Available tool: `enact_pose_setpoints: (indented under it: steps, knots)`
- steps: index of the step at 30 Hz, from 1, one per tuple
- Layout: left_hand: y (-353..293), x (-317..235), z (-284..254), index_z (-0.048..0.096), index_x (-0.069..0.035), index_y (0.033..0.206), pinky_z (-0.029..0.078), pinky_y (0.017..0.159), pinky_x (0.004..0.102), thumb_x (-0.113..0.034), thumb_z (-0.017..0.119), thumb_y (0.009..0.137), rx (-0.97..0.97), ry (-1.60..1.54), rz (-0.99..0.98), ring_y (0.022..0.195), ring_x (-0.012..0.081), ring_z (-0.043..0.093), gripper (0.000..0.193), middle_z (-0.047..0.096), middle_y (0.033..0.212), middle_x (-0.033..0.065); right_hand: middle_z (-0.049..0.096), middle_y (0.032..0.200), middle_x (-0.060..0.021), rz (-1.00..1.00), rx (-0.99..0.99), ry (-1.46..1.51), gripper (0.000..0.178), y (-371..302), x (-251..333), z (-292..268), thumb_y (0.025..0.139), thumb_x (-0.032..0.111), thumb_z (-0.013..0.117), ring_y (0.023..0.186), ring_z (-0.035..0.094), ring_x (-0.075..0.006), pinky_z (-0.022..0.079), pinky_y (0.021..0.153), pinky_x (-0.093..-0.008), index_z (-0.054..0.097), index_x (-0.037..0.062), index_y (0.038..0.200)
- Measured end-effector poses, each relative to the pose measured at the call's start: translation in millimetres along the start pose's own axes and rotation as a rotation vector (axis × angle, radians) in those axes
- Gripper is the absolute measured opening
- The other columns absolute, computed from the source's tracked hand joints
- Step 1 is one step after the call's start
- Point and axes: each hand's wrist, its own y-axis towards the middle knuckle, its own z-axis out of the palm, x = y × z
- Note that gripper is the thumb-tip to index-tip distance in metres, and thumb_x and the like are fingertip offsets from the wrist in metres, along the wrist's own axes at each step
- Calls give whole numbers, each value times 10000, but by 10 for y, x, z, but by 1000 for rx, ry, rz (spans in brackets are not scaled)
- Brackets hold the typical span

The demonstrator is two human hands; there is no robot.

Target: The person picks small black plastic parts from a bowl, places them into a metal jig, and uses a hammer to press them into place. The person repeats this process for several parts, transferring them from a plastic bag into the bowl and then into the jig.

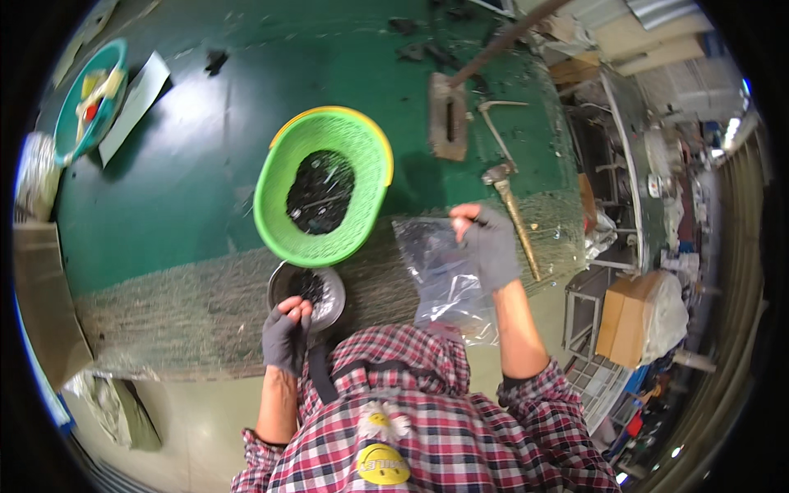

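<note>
My left hand (287, 338), in a grey fingerless glove, is at the near rim of a small metal pail (329, 302). Its fingertips are pressed together, and anything between them is too small to name. Small dark pieces (306, 285) lie inside the pail. Beyond it stands a green plastic basket (273, 197) with a yellow handle, holding a heap of black bits (320, 193). My right hand (491, 246), gloved likewise, is over the right side of a clear plastic bag (440, 275). Its fingers are curled together, and what they hold, if anything, is hidden.
A hammer (518, 226) lies right of my right hand, near a bent metal rod (496, 131). Behind stands a slotted metal block (448, 123) with a long bar. A teal basin (111, 115) sits far left on the green table (197, 205). Right of the table is a cardboard box (626, 316).
</note>
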Motion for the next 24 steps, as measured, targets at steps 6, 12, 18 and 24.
enact_pose_setpoints:
  steps: [6, 12, 18, 24]
  knots:
    - [-44, 65, 275, 631, 55, 1126, 522, 741, 250, -3, 635, 899, -53, 258, -39, 793, 164, 620, 234, 666, 928, 119, 682, 774, -4, -255, -220, -205, 105, 1346, -603, -615, 842, 27, 689, 700, 606, -85, 487, 644, -242, 731, 22, 938]
    - [-157, 256, 849, 628, 36, 1101, 509, 756, 249, -74, 661, 913, -6, 207, -4, 809, 170, 601, 221, 652, 931, 106, 658, 798, -94, -425, -214, -586, 97, 1953, -916, -649, 771, 66, 708, 702, 646, -243, 510, 664, -327, 715, 83, 866]
    - [158, 576, 1678, 618, 7, 1075, 487, 688, 222, -128, 673, 915, 126, 187, -126, 778, 150, 573, 217, 632, 942, 102, 643, 952, -109, -434, -341, -429, 189, 1898, -1007, -850, 796, 134, 738, 828, 636, -258, 512, 741, -347, 724, 72, 974]
    - [1183, 1287, 2658, 597, 31, 1145, 378, 593, 228, -217, 686, 902, 388, 318, -248, 662, 122, 481, 358, 565, 782, 53, 580, 1169, -120, -270, -507, -1075, 498, 1249, -1234, -1604, 833, 226, 722, 1004, 606, -331, 515, 832, -423, 564, 88, 1284]
